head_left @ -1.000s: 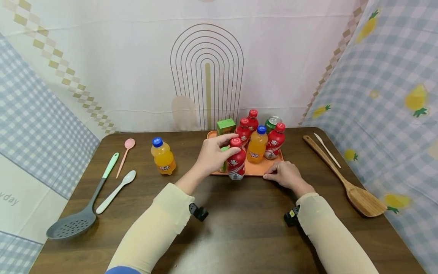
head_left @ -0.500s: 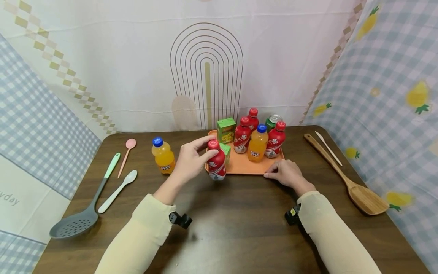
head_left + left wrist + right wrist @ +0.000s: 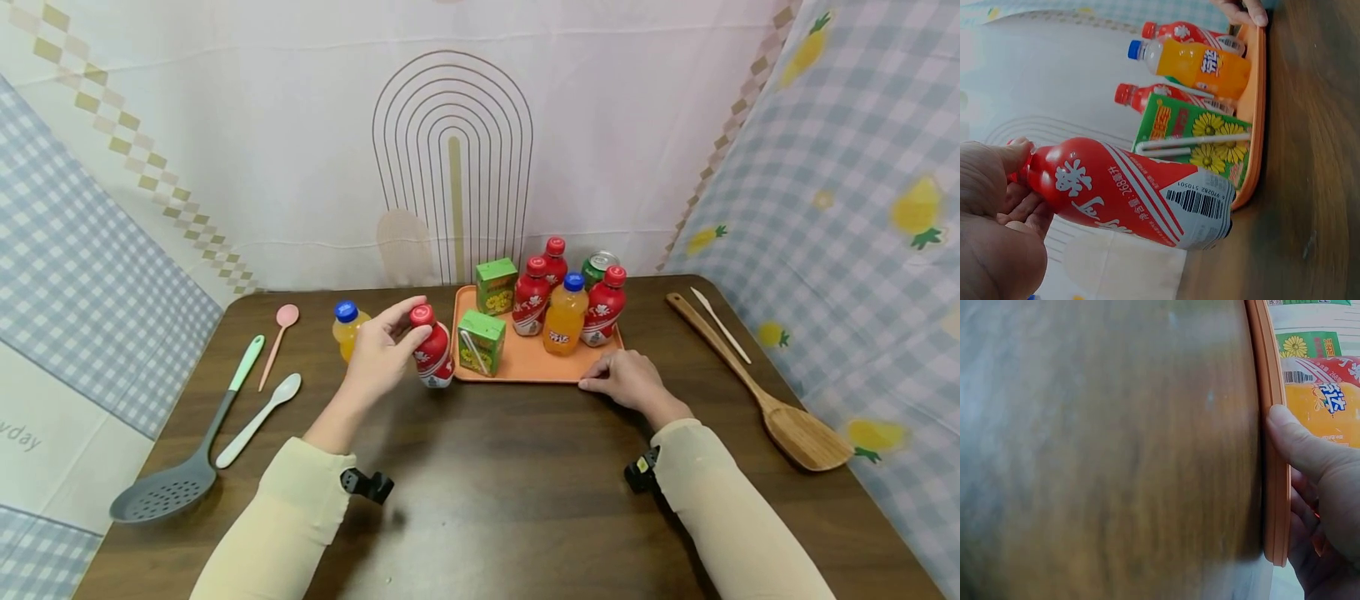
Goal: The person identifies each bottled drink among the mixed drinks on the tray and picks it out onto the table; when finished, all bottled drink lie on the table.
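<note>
My left hand (image 3: 382, 354) grips a red bottle (image 3: 432, 357) by its cap and neck, just left of the orange tray (image 3: 525, 368). In the left wrist view the red bottle (image 3: 1129, 194) tilts, its base close to the wooden table; I cannot tell whether it touches. A green juice carton (image 3: 481, 342) stands at the tray's front left, beside the bottle. My right hand (image 3: 628, 380) holds the tray's front right corner, thumb on the rim (image 3: 1275, 456). Another carton, three red bottles, an orange bottle (image 3: 564, 315) and a green can (image 3: 596, 267) stand on the tray.
An orange bottle (image 3: 347, 327) stands on the table, partly hidden behind my left hand. At the left lie a grey slotted spoon (image 3: 176, 467), a white spoon (image 3: 255, 421) and a pink spoon (image 3: 276, 333). A wooden spatula (image 3: 765, 400) and a thin white stick (image 3: 718, 325) lie right. Cloth walls enclose the table.
My left hand has carried the red bottle leftward from the tray's front edge to a spot beside its left side. The front green carton is now uncovered. My right hand has stayed put.
</note>
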A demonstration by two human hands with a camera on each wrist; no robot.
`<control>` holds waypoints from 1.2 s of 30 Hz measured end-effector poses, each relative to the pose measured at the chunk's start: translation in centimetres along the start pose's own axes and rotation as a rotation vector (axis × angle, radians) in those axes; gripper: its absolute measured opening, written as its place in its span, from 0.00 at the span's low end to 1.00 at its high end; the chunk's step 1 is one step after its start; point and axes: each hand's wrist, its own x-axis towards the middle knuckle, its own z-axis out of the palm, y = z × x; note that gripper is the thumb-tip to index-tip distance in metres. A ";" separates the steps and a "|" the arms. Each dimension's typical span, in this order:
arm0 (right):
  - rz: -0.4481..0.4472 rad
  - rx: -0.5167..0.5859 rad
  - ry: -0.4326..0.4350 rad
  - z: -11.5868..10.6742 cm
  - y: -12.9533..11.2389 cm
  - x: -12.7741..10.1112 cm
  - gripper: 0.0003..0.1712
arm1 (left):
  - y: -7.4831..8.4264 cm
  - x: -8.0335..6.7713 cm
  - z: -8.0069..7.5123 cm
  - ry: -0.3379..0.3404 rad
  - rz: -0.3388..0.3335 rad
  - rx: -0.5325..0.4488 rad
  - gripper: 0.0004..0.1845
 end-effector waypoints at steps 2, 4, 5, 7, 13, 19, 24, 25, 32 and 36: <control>0.001 0.000 -0.002 0.0 0.0 0.0 0.08 | 0.6 -0.3 -0.3 0.013 0.005 0.011 0.22; 0.000 0.000 -0.002 0.0 0.0 0.0 0.08 | 0.2 -0.3 -0.6 0.029 0.004 0.006 0.21; 0.000 0.000 -0.001 0.0 0.0 0.0 0.08 | 0.0 -0.3 -0.7 0.037 0.005 0.003 0.21; 0.001 0.002 0.000 0.0 0.0 -0.1 0.08 | -0.5 -0.3 -1.0 0.050 -0.001 0.001 0.21; 0.001 0.000 -0.002 0.0 0.0 0.0 0.08 | -1.7 -0.3 -1.5 0.087 -0.006 0.019 0.22; -0.002 -0.001 0.004 0.0 0.1 0.0 0.08 | -2.0 -0.2 -1.7 0.112 -0.003 0.026 0.22; -0.001 -0.003 0.005 0.0 0.1 0.0 0.08 | -2.0 0.0 -1.7 0.131 -0.007 0.027 0.21; -0.002 -0.005 0.007 0.0 0.1 0.0 0.08 | -2.1 0.0 -1.7 0.133 -0.009 0.024 0.22; -0.004 -0.011 0.014 0.1 0.0 0.0 0.08 | -2.3 0.1 -1.7 0.136 -0.017 0.008 0.22; -0.005 -0.007 0.015 0.0 0.0 -0.1 0.08 | -2.3 0.1 -1.6 0.145 -0.012 0.022 0.21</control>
